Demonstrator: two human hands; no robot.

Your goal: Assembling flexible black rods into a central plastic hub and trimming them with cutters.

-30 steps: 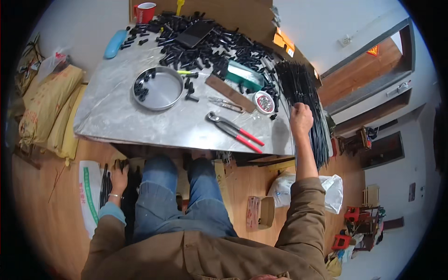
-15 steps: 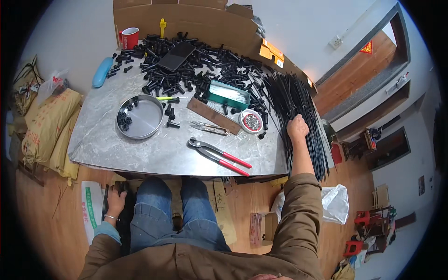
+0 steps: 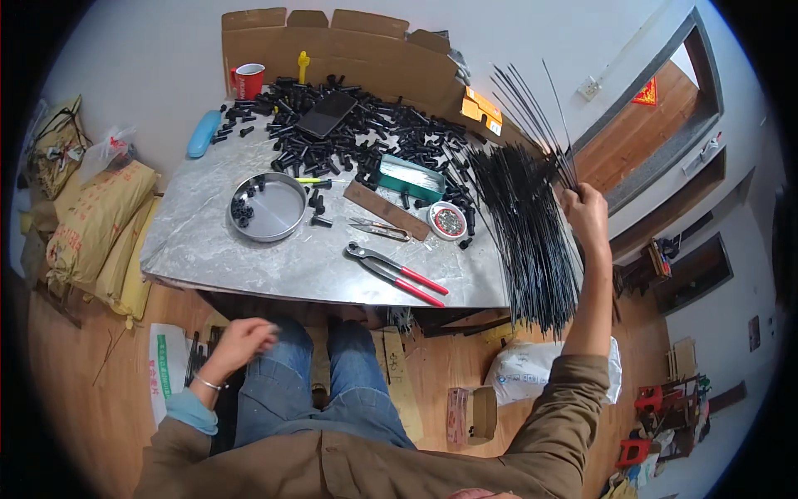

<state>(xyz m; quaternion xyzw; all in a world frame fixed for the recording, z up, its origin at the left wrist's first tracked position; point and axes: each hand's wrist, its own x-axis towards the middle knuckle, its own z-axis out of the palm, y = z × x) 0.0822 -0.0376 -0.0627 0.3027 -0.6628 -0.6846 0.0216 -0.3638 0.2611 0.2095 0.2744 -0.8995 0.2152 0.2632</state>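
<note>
My right hand [image 3: 587, 214] is closed around a small bunch of thin black rods [image 3: 532, 108], lifted at the table's right edge, their tips fanning up and to the left. Beside it lies the big pile of the same black rods [image 3: 532, 241], hanging over the front edge. My left hand [image 3: 243, 344] hovers over my left thigh, fingers curled together and a little blurred; whatever they hold, if anything, is too small to name. Near the table's front lie red-handled pincers [image 3: 399, 274] and small thread snips [image 3: 381, 229]. A white tub [image 3: 447, 235] of small metal pieces stands behind them.
Many black bolt-like parts [image 3: 291, 154] cover the back, with a phone [image 3: 327, 114] on top. A round metal pan [image 3: 301, 209], green box [image 3: 386, 179], flat brown bar [image 3: 374, 205], red cup [image 3: 249, 81] and blue case [image 3: 204, 135] share the table [image 3: 199, 249]. Sacks [image 3: 100, 224] stand left.
My right hand has moved right off the pile, pulling up a bunch of rods. My left hand has risen from the dark things beside my leg to above my thigh.
</note>
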